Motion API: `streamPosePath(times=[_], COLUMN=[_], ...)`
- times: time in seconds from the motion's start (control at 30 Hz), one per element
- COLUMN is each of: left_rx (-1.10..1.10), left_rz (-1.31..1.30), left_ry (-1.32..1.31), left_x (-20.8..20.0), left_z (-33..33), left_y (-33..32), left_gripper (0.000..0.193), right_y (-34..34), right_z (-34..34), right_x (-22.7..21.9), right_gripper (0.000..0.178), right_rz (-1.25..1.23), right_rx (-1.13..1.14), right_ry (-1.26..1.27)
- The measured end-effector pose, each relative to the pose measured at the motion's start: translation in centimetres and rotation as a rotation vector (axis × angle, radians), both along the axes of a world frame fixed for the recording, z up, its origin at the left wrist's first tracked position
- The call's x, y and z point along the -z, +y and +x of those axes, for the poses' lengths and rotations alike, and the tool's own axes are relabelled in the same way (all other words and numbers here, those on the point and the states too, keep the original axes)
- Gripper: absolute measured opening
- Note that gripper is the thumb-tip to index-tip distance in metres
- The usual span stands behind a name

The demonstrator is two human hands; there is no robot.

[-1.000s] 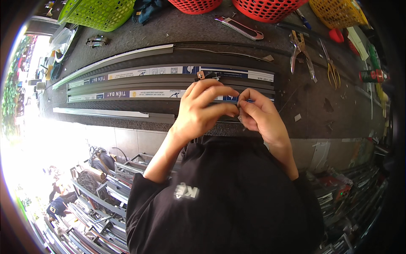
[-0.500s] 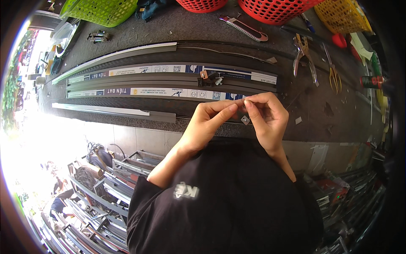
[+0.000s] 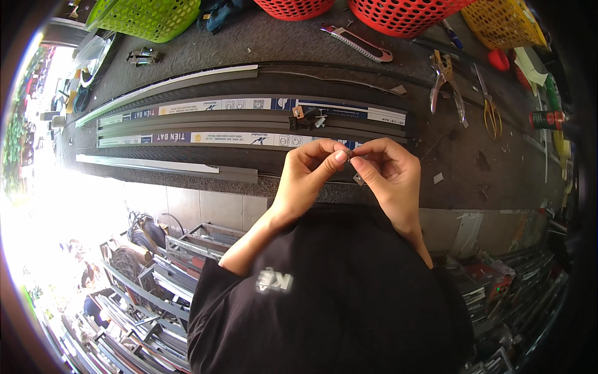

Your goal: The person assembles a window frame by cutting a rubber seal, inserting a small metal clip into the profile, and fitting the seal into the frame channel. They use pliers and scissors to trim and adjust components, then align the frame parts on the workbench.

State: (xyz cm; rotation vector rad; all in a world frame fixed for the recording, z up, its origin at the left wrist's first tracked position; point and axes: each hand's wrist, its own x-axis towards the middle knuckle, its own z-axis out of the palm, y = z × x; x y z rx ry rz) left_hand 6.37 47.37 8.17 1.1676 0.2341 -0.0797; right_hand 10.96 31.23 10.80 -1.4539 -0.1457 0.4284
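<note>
Above the near edge of the workbench, my left hand (image 3: 308, 171) and my right hand (image 3: 392, 177) meet fingertip to fingertip. Both pinch a tiny dark piece (image 3: 349, 153) between thumbs and index fingers; its kind is too small to make out. Just below the fingertips a small metal plate (image 3: 358, 179) shows beside my right thumb; I cannot tell whether it is held or lies on the bench. Behind my hands lie long dark grey metal profiles (image 3: 212, 118) with printed film strips. Several small black and metal fittings (image 3: 306, 117) sit on them.
Across the back stand a green basket (image 3: 146, 19), two red baskets (image 3: 408, 15) and a yellow basket (image 3: 503, 23). A utility knife (image 3: 358, 43), locking pliers (image 3: 446, 87) and yellow-handled scissors (image 3: 491, 109) lie on the bench. Metal racks with profiles (image 3: 143, 299) stand at lower left.
My fingertips have come closer together, with my right hand shifted slightly left. The tiny dark piece now shows between them. The things on the bench lie as before.
</note>
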Motion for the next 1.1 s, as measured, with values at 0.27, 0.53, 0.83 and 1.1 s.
streamPosePath(times=[0.27, 0.53, 0.83, 1.1], left_rx=[-0.138, -0.246, -0.16, -0.083], left_rz=[-0.014, -0.234, -0.213, 0.208], left_ry=[-0.041, 0.032, -0.085, -0.408], left_x=[1.2, 2.4, 3.2, -6.2], left_z=[-0.1, 0.3, 1.8, 1.5], left_y=[-1.6, -2.4, -2.1, 3.0], left_gripper=[0.019, 0.022, 0.015, 0.024], right_y=[0.7, 0.8, 0.0, -3.3], right_z=[-0.8, -0.8, -0.2, 1.3], right_x=[0.5, 1.0, 3.0, -5.8], right_gripper=[0.009, 0.007, 0.011, 0.034], right_rz=[-0.217, -0.367, -0.222, -0.371], right_rx=[0.149, 0.079, 0.152, -0.062], right_ry=[-0.181, -0.38, -0.239, -0.766])
